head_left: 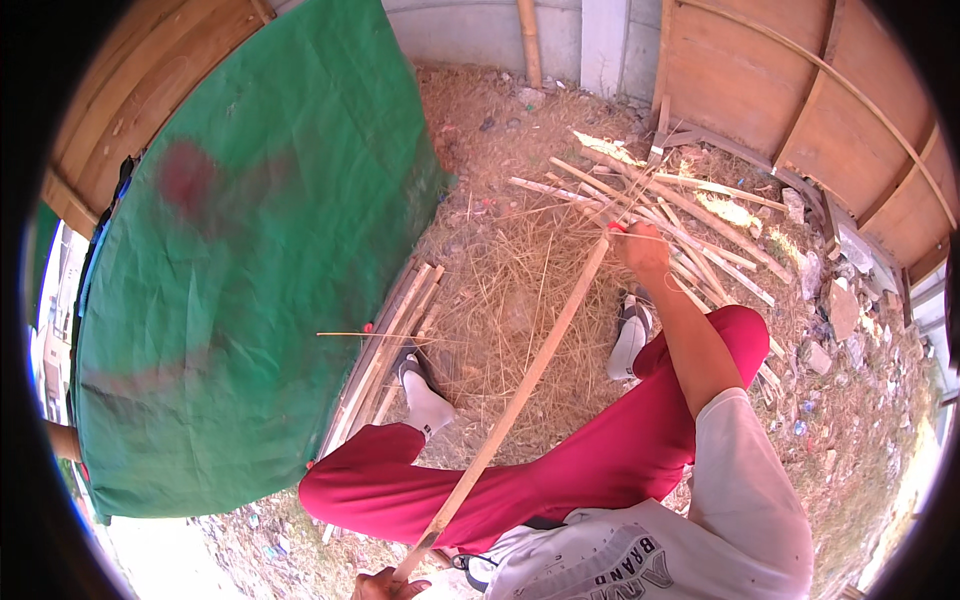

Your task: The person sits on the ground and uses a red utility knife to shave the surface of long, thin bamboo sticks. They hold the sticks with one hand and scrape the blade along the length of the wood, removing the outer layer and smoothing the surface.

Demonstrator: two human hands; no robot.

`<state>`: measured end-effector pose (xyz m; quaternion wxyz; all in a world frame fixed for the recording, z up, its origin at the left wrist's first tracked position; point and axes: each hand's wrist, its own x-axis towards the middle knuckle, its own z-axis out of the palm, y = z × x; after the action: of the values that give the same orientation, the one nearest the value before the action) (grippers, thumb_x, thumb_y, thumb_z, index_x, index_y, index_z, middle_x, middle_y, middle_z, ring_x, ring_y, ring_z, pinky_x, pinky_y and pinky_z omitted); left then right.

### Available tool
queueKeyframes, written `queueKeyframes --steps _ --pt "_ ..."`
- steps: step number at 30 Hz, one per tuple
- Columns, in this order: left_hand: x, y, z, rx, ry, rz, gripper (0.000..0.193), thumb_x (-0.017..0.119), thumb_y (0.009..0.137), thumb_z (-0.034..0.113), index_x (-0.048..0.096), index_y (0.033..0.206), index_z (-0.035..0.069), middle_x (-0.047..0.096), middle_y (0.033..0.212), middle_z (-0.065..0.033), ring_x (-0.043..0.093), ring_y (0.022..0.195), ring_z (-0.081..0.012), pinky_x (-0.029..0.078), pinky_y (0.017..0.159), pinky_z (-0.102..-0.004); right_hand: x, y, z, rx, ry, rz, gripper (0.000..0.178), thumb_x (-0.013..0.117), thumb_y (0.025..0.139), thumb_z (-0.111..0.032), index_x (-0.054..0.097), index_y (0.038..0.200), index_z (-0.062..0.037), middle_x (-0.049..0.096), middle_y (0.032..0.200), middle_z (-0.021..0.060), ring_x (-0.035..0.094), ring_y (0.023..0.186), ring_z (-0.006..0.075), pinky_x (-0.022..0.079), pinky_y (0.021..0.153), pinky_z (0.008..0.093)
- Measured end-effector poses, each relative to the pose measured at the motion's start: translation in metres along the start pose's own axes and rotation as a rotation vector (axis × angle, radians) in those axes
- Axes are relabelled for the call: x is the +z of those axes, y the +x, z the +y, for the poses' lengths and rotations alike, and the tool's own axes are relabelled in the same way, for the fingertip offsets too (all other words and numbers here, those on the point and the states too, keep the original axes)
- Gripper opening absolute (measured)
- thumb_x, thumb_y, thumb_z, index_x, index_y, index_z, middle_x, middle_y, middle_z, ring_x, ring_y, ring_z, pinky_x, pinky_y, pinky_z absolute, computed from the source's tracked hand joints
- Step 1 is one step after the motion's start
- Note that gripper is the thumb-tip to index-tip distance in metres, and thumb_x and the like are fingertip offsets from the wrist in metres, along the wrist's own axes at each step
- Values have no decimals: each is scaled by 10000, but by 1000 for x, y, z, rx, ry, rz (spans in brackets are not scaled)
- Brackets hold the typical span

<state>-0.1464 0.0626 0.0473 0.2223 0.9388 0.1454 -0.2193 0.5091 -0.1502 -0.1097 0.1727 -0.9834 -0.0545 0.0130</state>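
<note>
Leftmost, green tarp [240,270] draped over a wooden frame, thin slats [385,355] lying along its foot. Low at the frame's edge, left hand [385,585] clenched on the near end of a long bamboo strip [520,395]. Slanting up across red trousers [560,470] over straw-strewn ground [500,270], far end gripped by right hand [640,245]. Beyond, loose bamboo sticks [690,215], plank fence [800,90].

My left hand [385,585] at lower edge, gripping near end of bamboo strip [520,395]; strip runs up and right across my lap to my right hand [640,245], ahead; pile of bamboo strips [690,215] beyond right hand, on straw [510,270]; tarp-covered board [250,260] left; wooden panel [780,90] behind right.
</note>
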Motion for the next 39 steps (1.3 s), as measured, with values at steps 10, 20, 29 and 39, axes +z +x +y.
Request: queueKeyframes --steps 10,20,29,39 --pt "6 -1 2 -376 -31 -91 482 671 904 287 530 1335 122 686 792 -203 677 697 -358 532 627 -469 25 -3 62 -40 -376 -278 442 686 902 -407 709 1126 -27 698 1176 211 688 1097 360 571 865 477" --pt "4 169 56 -287 -1117 183 312 823 858 151 525 835 62 505 559 38 455 423 -54 340 365 -243 -59 -127 -56 -514 490 -199 417 654 945 -415 755 1036 -21 623 628 227 650 561 332 499 582 430" --pt "10 273 88 -136 -936 240 325 729 937 295 626 860 -3 539 592 14 524 511 -95 406 467 -319 -25 -191 -69 -783 535 -299 269 695 920 -299 771 974 -46 656 637 144 613 513 294 485 519 403" --pt "16 270 92 -188 -544 301 361 776 825 220 623 980 -68 673 804 -258 681 749 -396 522 703 -453 -24 -187 -67 -768 333 -195 332 663 923 -392 773 1007 -90 691 701 143 654 588 337 519 540 449"
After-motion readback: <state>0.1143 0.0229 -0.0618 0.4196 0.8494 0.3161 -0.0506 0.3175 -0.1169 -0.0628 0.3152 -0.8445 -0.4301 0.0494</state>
